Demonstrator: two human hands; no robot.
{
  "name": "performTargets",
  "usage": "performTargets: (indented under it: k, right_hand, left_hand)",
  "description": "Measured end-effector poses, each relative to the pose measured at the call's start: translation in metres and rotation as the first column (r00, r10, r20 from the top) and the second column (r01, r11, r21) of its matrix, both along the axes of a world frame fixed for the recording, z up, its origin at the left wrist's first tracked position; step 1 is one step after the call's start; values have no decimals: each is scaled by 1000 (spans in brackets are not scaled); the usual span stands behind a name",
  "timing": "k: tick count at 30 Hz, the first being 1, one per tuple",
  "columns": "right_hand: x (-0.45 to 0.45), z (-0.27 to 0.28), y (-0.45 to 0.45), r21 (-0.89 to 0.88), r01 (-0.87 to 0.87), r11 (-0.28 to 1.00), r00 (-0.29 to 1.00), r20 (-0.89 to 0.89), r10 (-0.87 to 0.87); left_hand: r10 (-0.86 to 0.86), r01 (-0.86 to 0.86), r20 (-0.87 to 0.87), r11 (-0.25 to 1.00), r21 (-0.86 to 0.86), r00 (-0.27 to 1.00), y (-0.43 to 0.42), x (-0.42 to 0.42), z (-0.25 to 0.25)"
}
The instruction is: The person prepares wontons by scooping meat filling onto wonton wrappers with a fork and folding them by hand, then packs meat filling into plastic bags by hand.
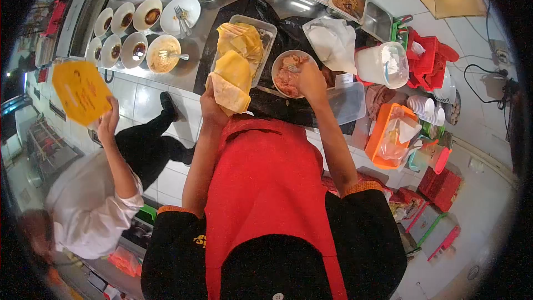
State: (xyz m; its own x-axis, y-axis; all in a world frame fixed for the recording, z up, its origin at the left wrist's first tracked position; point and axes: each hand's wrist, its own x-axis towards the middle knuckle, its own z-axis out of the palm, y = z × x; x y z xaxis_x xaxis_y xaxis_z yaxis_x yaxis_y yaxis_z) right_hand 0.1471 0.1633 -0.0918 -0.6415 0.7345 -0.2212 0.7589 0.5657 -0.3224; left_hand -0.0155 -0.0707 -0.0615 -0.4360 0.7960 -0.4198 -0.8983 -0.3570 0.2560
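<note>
My left hand [212,105] is closed on the edge of a thin yellow wrapper sheet [232,80], whose near part is paler. Just beyond lies a metal tray [270,38] with more folded yellow wrappers [244,39] in it. My right hand [312,81] grips a fork [292,68] over a white bowl [275,72]. The fork's tip sits in pink minced meat [286,81] that fills the bowl. My right fingers hide most of the fork's handle.
Several white bowls with dark sauce [133,51] stand at the back left, near a plate of forks [180,15]. To the right are a white plastic tub [383,65] and an orange basket [380,141]. At left a co-worker [94,205] holds a yellow printed sheet [81,93].
</note>
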Motion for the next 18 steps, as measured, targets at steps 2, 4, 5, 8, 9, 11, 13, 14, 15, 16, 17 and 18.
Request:
performTargets:
  k: [2, 4, 5, 8, 9, 11, 13, 14, 15, 16, 17, 18]
  right_hand:
    - [-7, 39, -4, -110, 120, 987, 991, 66, -113]
    - [-10, 12, -4, -6, 72, 997, 997, -11, -72]
    - [-8, -3, -4, 102, 34, 994, 996, -83, -26]
    - [-6, 24, -8, -79, -49, 996, 999, -22, 47]
    - [-5, 22, -8, -82, -50, 995, 999, -21, 49]
    - [-4, 13, -2, 21, 22, 1000, 994, -104, -19]
    - [-5, 0, -6, 36, -20, 999, 998, -64, 22]
    - [-6, -7, -7, 49, -62, 997, 998, -24, 63]
    - [-4, -5, -10, 47, -59, 997, 998, -25, 61]
    - [-1, -3, -13, 54, -62, 997, 997, -31, 64]
    - [0, -1, -13, 62, -65, 996, 997, -38, 68]
    - [-3, 4, -12, 64, -65, 996, 997, -39, 68]
  left_hand:
    - [12, -12, 4, 999, 30, 1000, -1, 0, -2]
    - [18, -19, 12, 998, 57, 1000, -2, 2, -4]
    - [19, -19, -11, 1000, -4, 1000, -3, 2, -5]
    - [18, -20, -27, 999, -46, 999, -1, -1, -5]
    - [16, -17, -15, 999, -31, 1000, -1, 0, -3]
    - [18, -19, -25, 999, -31, 1000, 0, 0, 1]
    - [14, -15, -36, 999, -34, 999, 1, 1, 2]
    - [9, -12, -56, 998, -60, 998, 1, 0, 0]
    - [2, -9, -72, 996, -88, 997, 1, 0, 2]
    - [0, -7, -73, 996, -88, 997, 1, 1, 3]
    - [-7, 4, -65, 998, -55, 998, 0, 1, 5]
    - [-13, 12, -57, 1000, -21, 998, 1, 1, 8]
